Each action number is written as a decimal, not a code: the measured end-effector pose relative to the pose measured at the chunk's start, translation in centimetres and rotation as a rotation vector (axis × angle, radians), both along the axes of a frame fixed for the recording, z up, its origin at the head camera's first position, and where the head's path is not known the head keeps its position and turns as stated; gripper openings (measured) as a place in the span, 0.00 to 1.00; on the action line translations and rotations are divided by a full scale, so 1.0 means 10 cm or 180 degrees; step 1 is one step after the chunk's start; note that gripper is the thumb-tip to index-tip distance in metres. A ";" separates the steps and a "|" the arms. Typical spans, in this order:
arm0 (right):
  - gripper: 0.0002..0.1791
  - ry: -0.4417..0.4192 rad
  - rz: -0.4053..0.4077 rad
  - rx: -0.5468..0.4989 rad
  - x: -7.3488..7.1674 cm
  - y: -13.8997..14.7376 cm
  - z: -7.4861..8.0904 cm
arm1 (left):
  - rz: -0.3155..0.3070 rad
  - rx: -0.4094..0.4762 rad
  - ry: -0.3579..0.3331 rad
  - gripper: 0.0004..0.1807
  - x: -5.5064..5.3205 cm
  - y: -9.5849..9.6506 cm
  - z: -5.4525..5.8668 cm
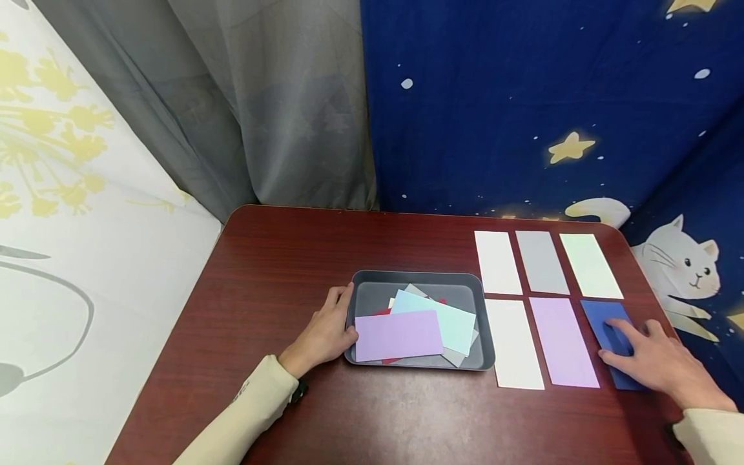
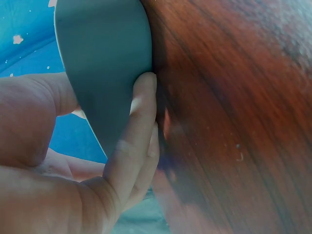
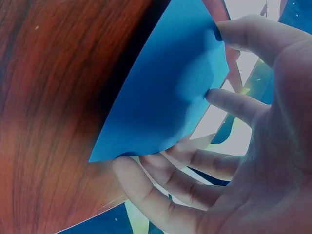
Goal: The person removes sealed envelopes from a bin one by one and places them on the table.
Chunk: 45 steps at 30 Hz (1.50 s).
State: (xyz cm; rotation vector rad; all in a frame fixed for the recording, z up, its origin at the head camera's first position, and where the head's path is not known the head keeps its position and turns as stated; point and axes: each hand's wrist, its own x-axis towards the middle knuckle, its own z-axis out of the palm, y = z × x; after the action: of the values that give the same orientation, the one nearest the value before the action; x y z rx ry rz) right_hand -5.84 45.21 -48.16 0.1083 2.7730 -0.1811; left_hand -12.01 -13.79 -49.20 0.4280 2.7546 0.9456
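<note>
head: high, facing down at table (image 1: 407, 413); wrists: close, sharing its top

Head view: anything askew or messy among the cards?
Yes. The cards in the grey tray lie in a crooked, overlapping pile, lilac card on top. The dark blue card under the right hand sits slightly tilted against the neat grid.

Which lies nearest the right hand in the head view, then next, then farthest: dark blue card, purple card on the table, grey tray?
1. Dark blue card, under the right hand.
2. Purple card, just left of it.
3. Grey tray, farthest left, held by the left hand.
</note>
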 end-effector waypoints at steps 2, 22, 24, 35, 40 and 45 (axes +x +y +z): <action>0.46 -0.0010 -0.0005 -0.0008 0.00 0.01 -0.02 | -0.0001 0.0002 0.0002 0.49 0.00 0.00 0.00; 0.47 -0.0017 -0.0020 -0.0035 -0.02 0.03 -0.08 | -0.0009 -0.0017 0.0011 0.50 0.00 0.00 0.00; 0.48 -0.0016 -0.0061 0.0001 -0.02 0.02 -0.06 | -0.0012 -0.0013 0.0002 0.50 0.00 0.00 0.00; 0.44 0.0482 0.0014 0.0111 -0.12 -0.36 0.21 | 0.0001 -0.0022 -0.0043 0.50 -0.01 0.00 0.01; 0.38 0.0756 0.0341 0.0032 -0.18 -0.71 0.29 | 0.0010 -0.0032 -0.0082 0.50 -0.01 0.01 0.01; 0.37 0.0935 0.0587 -0.0088 -0.26 -1.14 0.32 | 0.0024 -0.0055 -0.0122 0.50 0.00 0.01 0.01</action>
State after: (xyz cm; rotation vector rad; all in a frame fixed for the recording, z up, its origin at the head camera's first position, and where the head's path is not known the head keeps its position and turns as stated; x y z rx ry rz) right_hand -8.42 33.78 -44.95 -0.1964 3.0491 -0.2016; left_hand -11.99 -13.69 -49.14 0.3929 2.7299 0.9215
